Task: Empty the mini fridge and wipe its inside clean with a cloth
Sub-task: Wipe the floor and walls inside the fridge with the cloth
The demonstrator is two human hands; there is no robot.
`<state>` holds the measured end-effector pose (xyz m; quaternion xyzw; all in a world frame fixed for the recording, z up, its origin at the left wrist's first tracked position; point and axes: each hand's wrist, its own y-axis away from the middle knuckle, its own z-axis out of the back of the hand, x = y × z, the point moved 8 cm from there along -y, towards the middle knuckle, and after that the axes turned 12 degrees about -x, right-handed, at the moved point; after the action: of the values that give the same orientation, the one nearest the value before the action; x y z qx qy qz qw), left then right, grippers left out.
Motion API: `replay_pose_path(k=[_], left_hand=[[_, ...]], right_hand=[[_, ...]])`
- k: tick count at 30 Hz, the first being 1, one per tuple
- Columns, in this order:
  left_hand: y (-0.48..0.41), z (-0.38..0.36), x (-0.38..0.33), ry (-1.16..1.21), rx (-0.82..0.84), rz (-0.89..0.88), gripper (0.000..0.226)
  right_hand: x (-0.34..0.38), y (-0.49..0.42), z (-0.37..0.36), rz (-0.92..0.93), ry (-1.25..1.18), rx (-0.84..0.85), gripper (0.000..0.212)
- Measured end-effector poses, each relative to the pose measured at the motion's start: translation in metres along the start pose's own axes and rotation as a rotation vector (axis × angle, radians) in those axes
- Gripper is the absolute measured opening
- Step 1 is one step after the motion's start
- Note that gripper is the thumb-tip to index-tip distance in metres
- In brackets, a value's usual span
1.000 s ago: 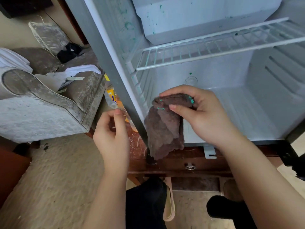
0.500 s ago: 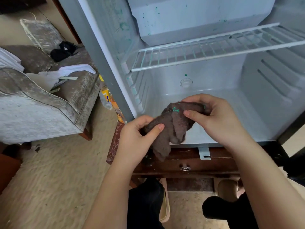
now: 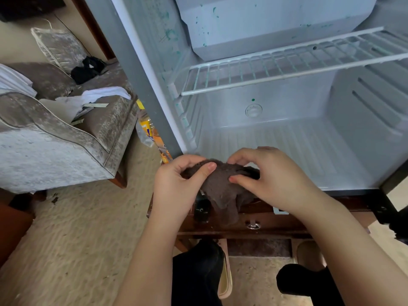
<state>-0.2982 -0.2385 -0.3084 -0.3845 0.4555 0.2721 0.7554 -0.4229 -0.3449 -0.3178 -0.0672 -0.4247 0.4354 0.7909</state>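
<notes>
The mini fridge (image 3: 276, 138) stands open on a low wooden stand, its white inside bare except for a wire shelf (image 3: 287, 65) and a freezer box above. Green specks and smears mark the left wall and freezer box. A brown cloth (image 3: 223, 191) hangs bunched in front of the fridge's bottom edge. My left hand (image 3: 176, 184) pinches its left end between thumb and fingers. My right hand (image 3: 269, 177) grips its right end, fingers curled over the top.
A wooden stand with a drawer knob (image 3: 252, 225) carries the fridge. An orange-labelled plastic bottle (image 3: 148, 129) leans beside the fridge's left side. A grey armchair (image 3: 55, 140) with white cloths stands at left. My legs and slippers are below on the beige carpet.
My left hand came across from beside the fridge and took hold of the cloth. Both hands with the cloth sank lower, to the fridge's bottom front edge, and the cloth is more bunched.
</notes>
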Motion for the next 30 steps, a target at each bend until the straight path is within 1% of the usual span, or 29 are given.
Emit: replay_pose_path(k=[3, 5, 7, 8, 9, 11, 12, 15, 18, 20, 22, 25, 26, 28, 30], left_hand=[[-0.001, 0.001, 0.001, -0.021, 0.011, -0.006, 0.021], [0.001, -0.004, 0.001, -0.031, 0.095, -0.002, 0.023], [0.004, -0.011, -0.003, -0.027, 0.165, -0.018, 0.026], [0.005, -0.012, -0.006, -0.017, 0.173, -0.035, 0.027], [0.005, -0.012, -0.009, -0.005, 0.166, -0.057, 0.028], [0.004, -0.010, -0.014, 0.021, 0.131, -0.096, 0.027], [0.004, -0.008, -0.015, 0.023, 0.110, -0.113, 0.025], [0.000, 0.000, -0.015, 0.032, 0.017, -0.135, 0.019], [-0.003, 0.021, -0.015, 0.074, -0.183, -0.149, 0.006], [-0.004, 0.035, -0.013, 0.058, -0.334, -0.163, 0.007], [-0.005, 0.043, -0.011, 0.042, -0.438, -0.170, 0.009], [-0.011, 0.043, -0.011, -0.007, -0.517, -0.213, 0.011], [-0.013, 0.043, -0.012, -0.029, -0.542, -0.236, 0.013], [-0.017, 0.043, -0.012, -0.047, -0.576, -0.269, 0.016], [-0.021, 0.043, -0.008, -0.025, -0.574, -0.268, 0.020]], right_hand=[[-0.011, -0.001, 0.009, -0.100, -0.101, 0.046, 0.013], [-0.014, -0.002, 0.015, -0.127, -0.070, 0.058, 0.017], [-0.008, 0.000, 0.013, -0.116, -0.082, 0.103, 0.032], [-0.002, 0.001, 0.008, -0.112, -0.122, 0.137, 0.037], [0.005, 0.003, 0.003, -0.110, -0.175, 0.162, 0.038], [0.013, 0.003, -0.007, -0.111, -0.266, 0.144, 0.029], [0.014, 0.002, -0.008, -0.126, -0.292, 0.111, 0.026], [0.009, -0.006, -0.008, -0.200, -0.340, 0.021, 0.026], [-0.002, -0.019, -0.004, -0.330, -0.412, -0.155, 0.016], [-0.014, -0.029, -0.004, -0.449, -0.461, -0.304, 0.011], [-0.025, -0.041, -0.007, -0.516, -0.463, -0.430, 0.008], [-0.028, -0.067, -0.011, -0.487, -0.299, -0.515, 0.009], [-0.028, -0.077, -0.012, -0.475, -0.283, -0.543, 0.009], [-0.028, -0.095, -0.017, -0.453, -0.311, -0.598, 0.010], [-0.025, -0.110, -0.022, -0.419, -0.364, -0.643, 0.010]])
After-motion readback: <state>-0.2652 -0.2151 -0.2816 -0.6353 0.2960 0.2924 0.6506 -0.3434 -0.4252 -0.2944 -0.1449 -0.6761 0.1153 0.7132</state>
